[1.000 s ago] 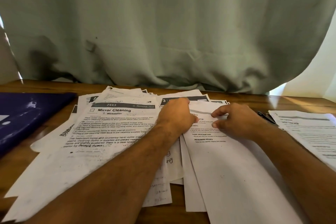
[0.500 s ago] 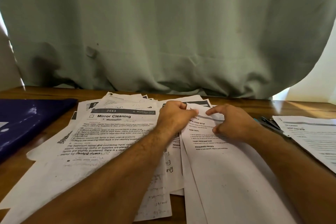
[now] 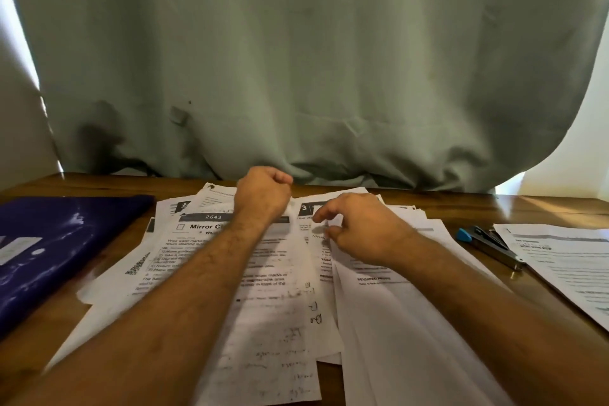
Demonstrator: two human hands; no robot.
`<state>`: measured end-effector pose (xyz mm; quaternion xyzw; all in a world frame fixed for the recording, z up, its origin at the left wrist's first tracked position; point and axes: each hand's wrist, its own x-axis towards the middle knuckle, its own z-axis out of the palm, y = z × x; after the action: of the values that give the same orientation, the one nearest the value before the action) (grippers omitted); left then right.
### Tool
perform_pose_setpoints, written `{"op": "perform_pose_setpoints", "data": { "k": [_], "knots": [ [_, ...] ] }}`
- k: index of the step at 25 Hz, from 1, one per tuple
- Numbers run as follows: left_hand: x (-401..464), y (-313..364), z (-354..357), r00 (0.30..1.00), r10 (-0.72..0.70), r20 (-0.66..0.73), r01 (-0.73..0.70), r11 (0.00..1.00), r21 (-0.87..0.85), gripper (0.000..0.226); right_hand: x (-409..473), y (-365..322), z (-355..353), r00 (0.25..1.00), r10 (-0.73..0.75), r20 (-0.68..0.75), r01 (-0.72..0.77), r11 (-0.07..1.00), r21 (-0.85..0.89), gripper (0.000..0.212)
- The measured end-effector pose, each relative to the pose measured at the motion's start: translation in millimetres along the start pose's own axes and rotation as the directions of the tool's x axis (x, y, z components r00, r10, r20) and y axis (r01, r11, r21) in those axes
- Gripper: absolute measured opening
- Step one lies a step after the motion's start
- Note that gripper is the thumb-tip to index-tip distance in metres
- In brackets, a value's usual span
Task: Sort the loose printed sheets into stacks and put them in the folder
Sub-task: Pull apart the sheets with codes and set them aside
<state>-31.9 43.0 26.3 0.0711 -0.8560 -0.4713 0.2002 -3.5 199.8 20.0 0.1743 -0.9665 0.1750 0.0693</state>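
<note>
Sorting is in hand, judging by the spread. Nearest the person, loose sheets (image 3: 273, 356) overlap across the middle of the table (image 3: 412, 199), some printed, some with handwriting, lying askew and not squared into any stack. To their right, a tidier run of sheets (image 3: 412, 323) fans toward the near edge, probably a stack in the making.

Further out, the right hand (image 3: 359, 231) hovers over that run with fingers loosely curled and thumb apart, holding nothing I can see; it looks set either to steady the pile or to take the next page. The left hand (image 3: 263, 194) sits a little beyond it, raised over the far end of the spread, fingers curled tight. A sheet (image 3: 283, 260) rises toward it and seems pinched at its top edge, as if being peeled off for sorting, though motion blur keeps me from being sure of the grip.

Left of the spread lies the dark blue folder (image 3: 59, 254), shut and flat, within easy reach for filing. On the right, a stapler (image 3: 487, 242) lies beside a separate printed stack (image 3: 566, 267). A green curtain (image 3: 296, 59) hangs behind the table's far edge.
</note>
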Motion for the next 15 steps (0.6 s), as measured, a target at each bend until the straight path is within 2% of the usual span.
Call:
{"op": "perform_pose_setpoints", "data": {
  "k": [2,6,10,15],
  "knots": [
    [13.3,-16.4,-30.8,1.000,-0.001,0.013,-0.001,0.988,0.156,0.018,15.2,-19.7,1.4,0.999,-0.041,0.032,0.041,0.999,-0.008,0.035],
    [20.4,-56.2,-65.1,0.996,-0.080,0.050,0.049,0.895,0.443,0.027,57.3,-55.2,14.5,0.999,-0.022,-0.027,0.023,0.999,0.042,0.032],
    [25.3,-77.4,-71.8,0.993,-0.096,0.074,0.054,0.894,0.444,0.051,100.5,-74.5,33.7,0.996,0.067,-0.057,-0.064,0.996,0.067,0.034],
    [37.5,-88.5,-58.6,0.998,-0.002,0.056,-0.029,0.846,0.533,0.081,137.2,-75.6,50.7,0.984,0.163,-0.073,-0.163,0.987,0.017,0.031]
  ]
}}
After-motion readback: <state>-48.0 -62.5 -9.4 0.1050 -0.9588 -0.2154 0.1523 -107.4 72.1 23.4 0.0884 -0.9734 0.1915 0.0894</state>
